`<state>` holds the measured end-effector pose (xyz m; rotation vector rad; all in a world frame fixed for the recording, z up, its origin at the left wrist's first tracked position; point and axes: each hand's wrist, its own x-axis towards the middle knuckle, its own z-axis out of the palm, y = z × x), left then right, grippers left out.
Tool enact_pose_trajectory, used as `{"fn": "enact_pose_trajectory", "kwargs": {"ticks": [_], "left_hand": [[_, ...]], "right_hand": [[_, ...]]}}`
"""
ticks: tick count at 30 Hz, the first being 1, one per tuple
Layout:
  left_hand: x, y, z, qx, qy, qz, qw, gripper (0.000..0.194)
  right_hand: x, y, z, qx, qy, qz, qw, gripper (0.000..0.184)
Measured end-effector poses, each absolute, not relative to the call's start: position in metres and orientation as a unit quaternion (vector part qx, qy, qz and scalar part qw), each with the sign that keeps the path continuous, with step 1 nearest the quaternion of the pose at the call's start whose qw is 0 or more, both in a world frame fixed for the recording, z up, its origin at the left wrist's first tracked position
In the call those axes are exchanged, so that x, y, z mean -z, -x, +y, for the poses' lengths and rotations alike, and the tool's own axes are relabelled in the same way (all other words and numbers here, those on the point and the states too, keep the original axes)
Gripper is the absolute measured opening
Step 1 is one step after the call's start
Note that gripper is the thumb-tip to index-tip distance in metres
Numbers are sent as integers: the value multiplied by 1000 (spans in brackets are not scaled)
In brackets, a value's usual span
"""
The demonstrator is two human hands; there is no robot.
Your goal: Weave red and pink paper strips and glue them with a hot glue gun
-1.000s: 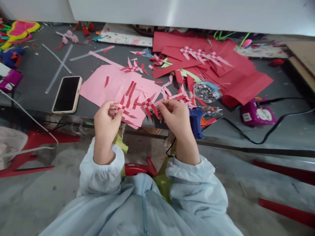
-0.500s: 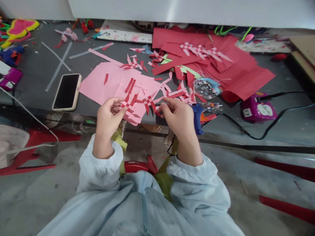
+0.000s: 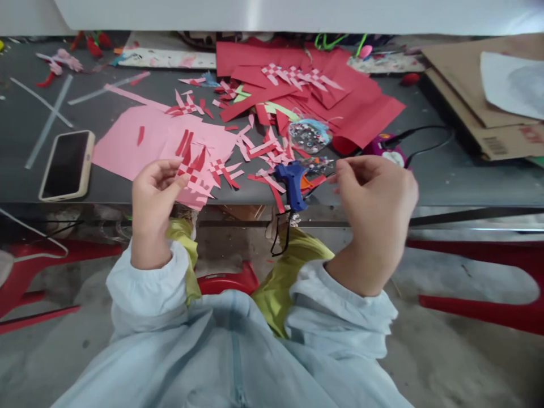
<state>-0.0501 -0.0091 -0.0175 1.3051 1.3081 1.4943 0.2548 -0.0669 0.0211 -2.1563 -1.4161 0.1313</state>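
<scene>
Between the thumb and fingers of my left hand (image 3: 155, 190) is a woven red and pink paper fish (image 3: 192, 171), held over the pink paper sheets (image 3: 125, 136). My right hand (image 3: 376, 207) is raised at the right, near the table's front edge, its thumb and fingertips pinched together. Whatever sits in that pinch is too small to make out. Left of the right hand lies a blue hot glue gun (image 3: 294, 184) with an orange trigger. Another woven paper fish (image 3: 220, 168) rests just right of the held one. A clear bag of small googly eyes (image 3: 309, 136) lies behind the glue gun.
Red paper sheets (image 3: 361, 116) are piled at the back, with several woven fish (image 3: 293, 76) on top. Loose paper strips (image 3: 266, 144) litter the middle. A phone (image 3: 67, 164) lies at the left, cardboard (image 3: 459, 90) at the right. A purple box (image 3: 389, 146) stands behind my right hand.
My right hand has moved away to the right from beside the paper pieces, uncovering the glue gun. My left hand still holds the woven fish. The view has shifted to the right.
</scene>
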Motion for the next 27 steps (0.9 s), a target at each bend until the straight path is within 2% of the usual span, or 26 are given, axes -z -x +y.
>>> {"fn": "enact_pose_trajectory", "kwargs": {"ticks": [4,8,13,18,27], "left_hand": [[17,45,-6,-601,-504,508,354,30],[19,40,-5,-597,-513,518,336,25],[22,35,-2,-592,-527,507,340,31],[22,32,-1,-585,-533,508,340,36],[22,34,-2,-568,-531,512,365,32]], "right_hand": [[-30,-241,-71,-64,836,-513,184,31],[-27,-216,-66,-84,825,-551,91,37],[-24,-200,-61,-81,838,-537,54,52],[-22,-198,-59,-96,836,-540,19,51],[-19,-205,-56,-118,836,-536,6,49]]}}
